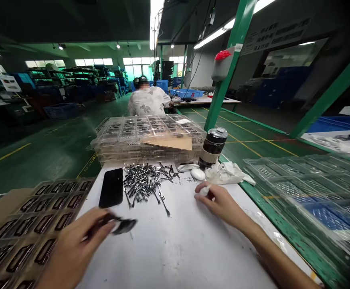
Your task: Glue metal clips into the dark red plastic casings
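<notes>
My left hand (83, 239) is closed, thumb against fingers, on a dark glasses frame (125, 226) smeared by motion. It hovers over the near left of the white table, just below a black phone (111, 188). My right hand (223, 202) is on the right of the table, its fingers curled around a small white object (205, 191) whose kind I cannot make out. Between and beyond the hands lies a heap of shiny, slender metal-and-black pieces (143, 180) resembling glasses temples, a few of them strayed toward me.
Stacked clear compartment trays (126, 146) with cardboard (171, 142) stand behind the heap. A dark jar (212, 148), a white oval object (198, 174) and crumpled tissue (229, 172) sit at right. Trays of frames (39, 224) flank the left; clear trays (307, 192) the right. A person (149, 100) sits ahead.
</notes>
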Demonstrator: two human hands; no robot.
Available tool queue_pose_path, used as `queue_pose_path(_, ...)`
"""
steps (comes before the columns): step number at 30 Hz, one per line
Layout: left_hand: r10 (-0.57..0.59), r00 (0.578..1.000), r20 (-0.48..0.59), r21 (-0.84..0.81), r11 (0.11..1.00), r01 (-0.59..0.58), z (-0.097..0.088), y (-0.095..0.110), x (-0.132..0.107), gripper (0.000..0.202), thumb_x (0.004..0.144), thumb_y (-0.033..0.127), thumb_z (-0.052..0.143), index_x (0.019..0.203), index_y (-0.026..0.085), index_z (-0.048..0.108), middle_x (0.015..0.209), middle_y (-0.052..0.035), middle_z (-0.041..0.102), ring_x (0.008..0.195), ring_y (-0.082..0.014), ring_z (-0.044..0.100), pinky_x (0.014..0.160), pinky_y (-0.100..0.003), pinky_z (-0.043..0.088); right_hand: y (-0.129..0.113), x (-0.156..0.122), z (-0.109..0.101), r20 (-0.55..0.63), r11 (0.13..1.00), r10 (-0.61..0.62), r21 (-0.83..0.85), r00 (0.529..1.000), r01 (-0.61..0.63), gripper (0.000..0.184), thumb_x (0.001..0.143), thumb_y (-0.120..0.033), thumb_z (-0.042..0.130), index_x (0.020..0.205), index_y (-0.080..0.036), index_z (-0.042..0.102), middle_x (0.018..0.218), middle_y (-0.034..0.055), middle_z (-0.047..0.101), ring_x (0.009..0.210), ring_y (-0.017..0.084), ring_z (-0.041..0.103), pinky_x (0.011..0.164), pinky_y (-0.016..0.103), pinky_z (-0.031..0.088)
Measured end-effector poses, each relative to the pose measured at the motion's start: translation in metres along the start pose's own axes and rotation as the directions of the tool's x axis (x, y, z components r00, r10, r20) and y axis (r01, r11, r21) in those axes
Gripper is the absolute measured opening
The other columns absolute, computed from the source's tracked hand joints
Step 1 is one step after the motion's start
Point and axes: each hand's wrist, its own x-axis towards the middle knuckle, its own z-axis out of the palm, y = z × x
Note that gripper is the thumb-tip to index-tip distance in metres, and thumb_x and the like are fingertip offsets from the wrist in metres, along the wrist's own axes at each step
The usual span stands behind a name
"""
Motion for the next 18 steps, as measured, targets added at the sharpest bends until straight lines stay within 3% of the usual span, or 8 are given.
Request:
queue_pose_path(2, -0.03, 0.967, 0.253, -0.273, 0.957, 0.101, 0.031, 0.011, 0.028, 0.025, 0.09, 0.044, 0.069, 0.085, 0.02, 0.073, 0.075, 0.0002, 0.066, 0.065, -0.0157, 0.058, 0.059, -0.025, 0.042, -0.007, 0.014, -0.007, -0.02, 0.998, -0.037, 0.057, 0.999, 0.038, 0.024, 0.092, -0.044, 0.064, 0.093, -0.02, 0.067, 0.084, 0.0029, 0.068, 0.064, 0.017, 0.051, 0.062, 0.031, 0.038)
queue_pose_path(3, -0.046, 0.962, 0.271, -0.4, 0.903, 0.156, 0.048, 0.017, 0.044, 0.026, 0.084, 0.043, 0.075, 0.076, 0.019, 0.072, 0.068, 0.0007, 0.062, 0.061, -0.0146, 0.053, 0.057, -0.024, 0.038, -0.011, 0.022, -0.011, -0.027, 0.996, -0.054, 0.076, 0.998, 0.055, 0.025, 0.092, -0.045, 0.064, 0.093, -0.021, 0.067, 0.082, 0.0023, 0.068, 0.064, 0.016, 0.05, 0.062, 0.03, 0.037)
queue_pose_path(6, -0.093, 0.971, 0.222, -0.51, 0.837, 0.197, 0.086, 0.031, 0.09, 0.029, 0.077, 0.044, 0.081, 0.075, 0.017, 0.071, 0.065, 0.0015, 0.058, 0.057, -0.0125, 0.046, 0.053, -0.024, 0.032, -0.02, 0.048, -0.016, -0.066, 0.982, -0.103, 0.154, 0.992, 0.112, 0.026, 0.092, -0.046, 0.064, 0.095, -0.02, 0.065, 0.085, 0.0018, 0.069, 0.069, 0.016, 0.052, 0.064, 0.029, 0.037)
queue_pose_path(9, -0.16, 0.976, 0.147, -0.607, 0.765, 0.217, 0.103, 0.037, 0.12, 0.033, 0.076, 0.046, 0.082, 0.083, 0.016, 0.07, 0.063, 0.0043, 0.051, 0.053, -0.0091, 0.036, 0.049, -0.023, 0.025, -0.025, 0.069, -0.011, -0.111, 0.948, -0.125, 0.279, 0.986, 0.152, 0.024, 0.096, -0.043, 0.056, 0.094, -0.02, 0.059, 0.079, 0.0013, 0.067, 0.073, 0.017, 0.057, 0.067, 0.028, 0.04)
queue_pose_path(12, -0.181, 0.97, 0.159, -0.696, 0.676, 0.241, 0.108, 0.039, 0.131, 0.038, 0.073, 0.049, 0.084, 0.084, 0.016, 0.067, 0.063, 0.007, 0.042, 0.051, -0.0068, 0.029, 0.047, -0.022, 0.022, -0.028, 0.077, 0.005, -0.106, 0.895, -0.136, 0.414, 0.985, 0.168, 0.022, 0.097, -0.041, 0.05, 0.097, -0.019, 0.057, 0.073, -0.0009, 0.061, 0.066, 0.016, 0.057, 0.063, 0.028, 0.044)
queue_pose_path(15, -0.166, 0.954, 0.25, -0.764, 0.572, 0.299, 0.117, 0.039, 0.126, 0.042, 0.073, 0.052, 0.084, 0.08, 0.016, 0.063, 0.066, 0.0074, 0.037, 0.052, -0.0056, 0.027, 0.045, -0.02, 0.022, -0.035, 0.071, 0.027, -0.08, 0.855, -0.142, 0.492, 0.987, 0.163, 0.026, 0.095, -0.044, 0.056, 0.103, -0.02, 0.062, 0.072, -0.0029, 0.056, 0.06, 0.014, 0.053, 0.06, 0.028, 0.044)
queue_pose_path(18, -0.148, 0.917, 0.37, -0.791, 0.467, 0.395, 0.13, 0.038, 0.113, 0.043, 0.074, 0.051, 0.084, 0.083, 0.015, 0.063, 0.071, 0.0066, 0.037, 0.053, -0.0045, 0.025, 0.043, -0.018, 0.021, -0.04, 0.061, 0.044, -0.095, 0.847, -0.13, 0.506, 0.987, 0.16, 0.025, 0.087, -0.042, 0.072, 0.1, -0.021, 0.067, 0.083, -0.0011, 0.061, 0.076, 0.017, 0.057, 0.076, 0.03, 0.045)
